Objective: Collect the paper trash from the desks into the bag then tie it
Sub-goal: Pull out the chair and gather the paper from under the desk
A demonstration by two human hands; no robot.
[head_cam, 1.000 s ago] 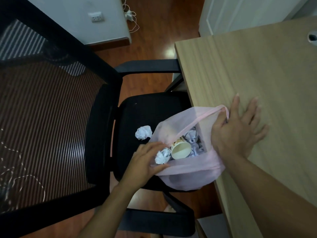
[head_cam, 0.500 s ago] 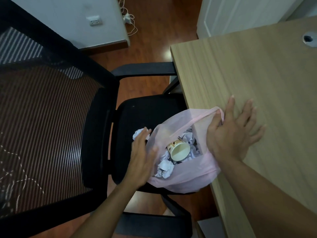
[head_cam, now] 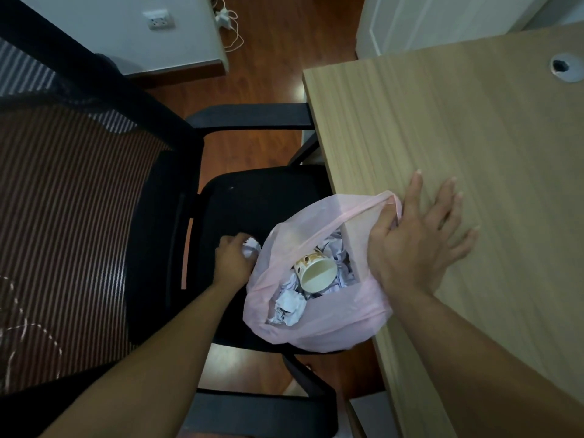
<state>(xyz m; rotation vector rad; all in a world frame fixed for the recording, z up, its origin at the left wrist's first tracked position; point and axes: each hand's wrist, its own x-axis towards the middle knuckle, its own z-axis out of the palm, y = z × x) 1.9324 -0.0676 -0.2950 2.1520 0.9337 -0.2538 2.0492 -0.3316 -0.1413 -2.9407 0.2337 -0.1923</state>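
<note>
A pink plastic bag [head_cam: 319, 330] hangs open against the desk's edge, above the chair seat. Inside lie a paper cup [head_cam: 317, 275] and several crumpled white papers [head_cam: 289, 306]. My right hand [head_cam: 417, 245] pins the bag's handle against the wooden desk [head_cam: 458, 137], thumb hooked in the handle, fingers spread flat on the desktop. On the seat just left of the bag, my left hand [head_cam: 232, 259] closes its fingers around a crumpled white paper ball [head_cam: 251, 247].
A black office chair [head_cam: 252, 197] with mesh back and two armrests stands tucked against the desk's left edge. A cable grommet [head_cam: 567, 67] sits in the desk's far right. Wooden floor, a white wall with a socket and a charger cable lie beyond.
My left hand dropped a paper ball into the bag, then moved left and down to the seat and closed on the remaining paper ball. The right hand kept holding the bag.
</note>
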